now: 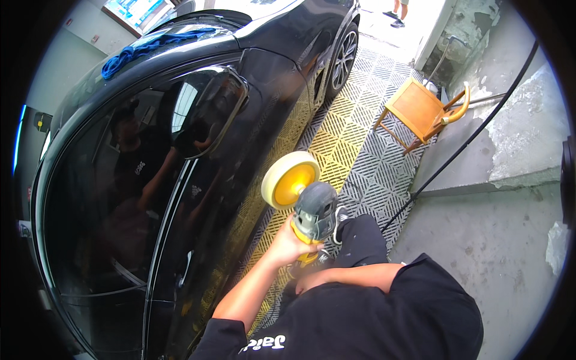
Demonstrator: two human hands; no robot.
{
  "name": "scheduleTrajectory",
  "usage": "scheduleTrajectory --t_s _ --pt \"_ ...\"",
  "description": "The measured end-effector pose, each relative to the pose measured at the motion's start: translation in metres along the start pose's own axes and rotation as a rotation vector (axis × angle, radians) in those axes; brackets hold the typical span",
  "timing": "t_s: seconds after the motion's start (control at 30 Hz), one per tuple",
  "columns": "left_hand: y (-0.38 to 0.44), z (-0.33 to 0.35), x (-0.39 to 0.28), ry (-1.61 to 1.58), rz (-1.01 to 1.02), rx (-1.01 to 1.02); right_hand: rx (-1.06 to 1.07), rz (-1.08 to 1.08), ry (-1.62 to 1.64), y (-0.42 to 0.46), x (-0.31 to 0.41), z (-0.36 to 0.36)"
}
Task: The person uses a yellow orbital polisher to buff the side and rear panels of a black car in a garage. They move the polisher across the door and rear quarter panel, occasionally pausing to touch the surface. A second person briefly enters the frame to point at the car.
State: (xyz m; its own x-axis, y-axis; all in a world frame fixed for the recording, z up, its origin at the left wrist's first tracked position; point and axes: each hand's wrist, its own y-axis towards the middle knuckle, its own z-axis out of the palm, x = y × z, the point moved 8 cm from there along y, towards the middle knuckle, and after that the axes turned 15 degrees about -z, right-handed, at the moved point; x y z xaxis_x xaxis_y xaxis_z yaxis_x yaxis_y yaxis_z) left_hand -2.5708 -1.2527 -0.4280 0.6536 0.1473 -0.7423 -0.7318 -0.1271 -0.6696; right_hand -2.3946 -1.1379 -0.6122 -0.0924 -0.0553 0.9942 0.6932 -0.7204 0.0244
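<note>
A yellow and dark grey rotary polisher (317, 211) is held in front of my body, beside the black car (265, 85). Its round buffing pad (292, 180), cream-rimmed with a yellow backing, is at the far end near the car's side; whether it touches the paint I cannot tell. My left hand (288, 243) grips the yellow body just behind the dark head, thumb across the top. Closer to my torso, my right hand (310, 281) is at the polisher's rear end, its fingers blurred and partly hidden. The car's door mirror (211, 112) stands out left of the pad.
A blue cloth (135, 51) lies at the base of the windshield. On the right, a wooden chair (414, 110) stands by the peeling wall (522, 130). A black cable (472, 137) slants across there. Grating tiles (346, 144) cover the floor. A person's legs (398, 13) show beyond the doorway.
</note>
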Motion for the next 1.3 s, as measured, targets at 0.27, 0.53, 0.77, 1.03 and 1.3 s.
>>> scheduleTrajectory --t_s 0.27,0.53,0.77,1.03,1.3 --pt "0.021 -0.004 -0.008 -0.132 0.066 -0.023 -0.364 0.202 0.348 -0.104 -0.036 -0.011" --pt "0.158 -0.023 -0.033 -0.117 0.126 -0.244 -0.895 0.146 -0.191 -0.269 -0.08 -0.211" --pt "0.326 -0.021 -0.055 -0.077 0.219 -0.308 -1.154 -0.187 0.331 -0.253 -0.14 -0.36" --pt "0.446 -0.057 -0.04 -0.273 0.606 -0.217 -1.437 -0.328 0.181 -0.269 -0.224 -0.477" --pt "0.461 -0.067 -0.028 -0.227 0.688 -0.172 -1.592 -0.305 -0.038 -0.264 -0.245 -0.499"
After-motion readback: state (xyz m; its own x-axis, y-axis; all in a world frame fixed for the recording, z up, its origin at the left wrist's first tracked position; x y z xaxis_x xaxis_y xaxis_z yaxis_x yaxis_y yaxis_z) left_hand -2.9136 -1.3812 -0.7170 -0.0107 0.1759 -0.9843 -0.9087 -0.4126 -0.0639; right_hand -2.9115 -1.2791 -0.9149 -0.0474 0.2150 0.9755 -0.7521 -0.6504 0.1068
